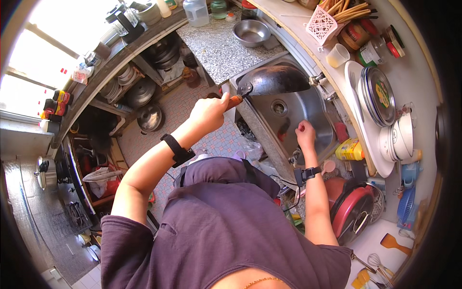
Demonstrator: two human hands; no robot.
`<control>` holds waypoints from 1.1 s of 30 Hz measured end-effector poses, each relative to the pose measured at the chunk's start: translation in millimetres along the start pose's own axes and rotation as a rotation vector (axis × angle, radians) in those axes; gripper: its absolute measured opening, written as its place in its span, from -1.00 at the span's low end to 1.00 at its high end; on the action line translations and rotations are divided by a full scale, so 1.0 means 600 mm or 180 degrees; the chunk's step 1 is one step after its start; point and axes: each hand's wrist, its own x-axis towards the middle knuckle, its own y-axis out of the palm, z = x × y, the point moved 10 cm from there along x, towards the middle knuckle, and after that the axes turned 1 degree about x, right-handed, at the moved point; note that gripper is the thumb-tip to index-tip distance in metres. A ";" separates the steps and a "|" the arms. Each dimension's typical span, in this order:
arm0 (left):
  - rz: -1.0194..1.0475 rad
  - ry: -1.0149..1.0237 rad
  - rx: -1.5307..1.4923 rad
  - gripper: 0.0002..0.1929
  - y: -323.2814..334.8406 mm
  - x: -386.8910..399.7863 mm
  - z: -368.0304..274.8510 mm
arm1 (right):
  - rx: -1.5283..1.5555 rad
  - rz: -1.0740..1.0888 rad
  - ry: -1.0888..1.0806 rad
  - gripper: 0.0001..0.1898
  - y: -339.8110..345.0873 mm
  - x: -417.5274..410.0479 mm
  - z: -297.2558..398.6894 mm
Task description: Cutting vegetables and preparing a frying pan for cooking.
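My left hand point(211, 112) grips the wooden handle point(235, 102) of a blackened metal wok point(276, 80). The wok is tilted over the far part of a stainless steel sink point(267, 119), its dark outer side towards me with brown patches near the top. Below the wok, the sink drain point(279, 107) is visible. Over the near right part of the basin is my right hand point(306, 134), apart from the wok, with its fingers curled closed and nothing seen in them. A blurred dark and red shape point(284, 129) shows on the basin floor; what it is cannot be told.
A faucet point(317, 78) juts from the wall behind the sink. On the speckled counter point(220, 50) stands a metal bowl point(251, 33). A yellow bottle point(350, 149) and a red-lidded pot point(352, 213) are at the right. An overhead shelf point(355, 119) carries plates and bowls.
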 end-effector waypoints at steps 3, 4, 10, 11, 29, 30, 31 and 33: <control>-0.0027 -0.0063 -0.0059 -0.59 0.002 -0.002 0.011 | -0.0061 -0.0049 -0.0239 -0.85 0.008 0.011 0.013; -0.0047 -0.0119 -0.0052 -0.59 0.001 -0.004 0.015 | -0.0101 -0.0013 -0.0318 -0.85 0.013 0.016 0.010; -0.0324 -0.0089 -0.1131 -0.65 -0.019 -0.032 0.019 | -0.0372 0.0700 -0.0863 -0.47 0.068 0.034 -0.085; -0.0757 0.0075 -0.1277 -0.59 -0.011 -0.041 0.031 | -0.0730 0.1511 -0.0270 -0.08 0.102 0.034 -0.070; -0.0262 -0.1255 -0.4127 -0.77 0.079 -0.190 0.140 | -0.1299 0.1303 -0.0647 -0.40 0.108 0.118 -0.174; -0.0256 -0.1420 -0.4519 -0.79 0.084 -0.242 0.162 | -0.1283 0.1418 -0.0808 -0.40 0.149 0.112 -0.133; -0.0228 -0.1495 -0.4932 -0.80 0.088 -0.288 0.180 | -0.1524 0.1499 -0.0924 -0.35 0.169 0.103 -0.107; -0.0418 -0.1737 -0.5498 -0.78 0.094 -0.400 0.226 | -0.1987 0.1672 -0.1189 -0.23 0.222 0.075 -0.036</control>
